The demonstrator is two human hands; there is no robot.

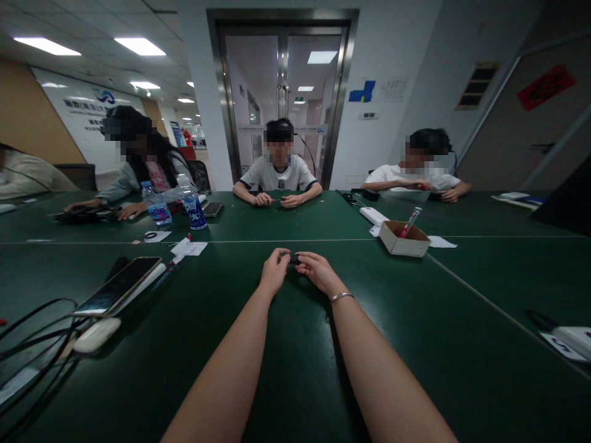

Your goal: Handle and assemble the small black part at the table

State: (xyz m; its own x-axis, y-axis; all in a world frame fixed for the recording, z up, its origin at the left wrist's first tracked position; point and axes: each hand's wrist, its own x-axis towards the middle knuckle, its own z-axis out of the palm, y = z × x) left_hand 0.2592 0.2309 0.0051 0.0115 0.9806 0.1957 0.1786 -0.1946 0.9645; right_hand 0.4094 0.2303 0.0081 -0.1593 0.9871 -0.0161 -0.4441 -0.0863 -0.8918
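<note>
Both my forearms reach out over a dark green table (pixel 295 369). My left hand (pixel 274 271) and my right hand (pixel 316 271) meet at the table's middle, fingers curled and pinched together on a small dark object (pixel 294 259) held between them. I cannot make out what the object is. A thin bracelet (pixel 341 296) circles my right wrist.
A phone (pixel 117 286), a white case (pixel 96 335) and black cables (pixel 32 344) lie at left. Two water bottles (pixel 191 203) stand further back. A small cardboard box (pixel 404 239) with a red pen sits at right. Three people sit across the table, hands on it.
</note>
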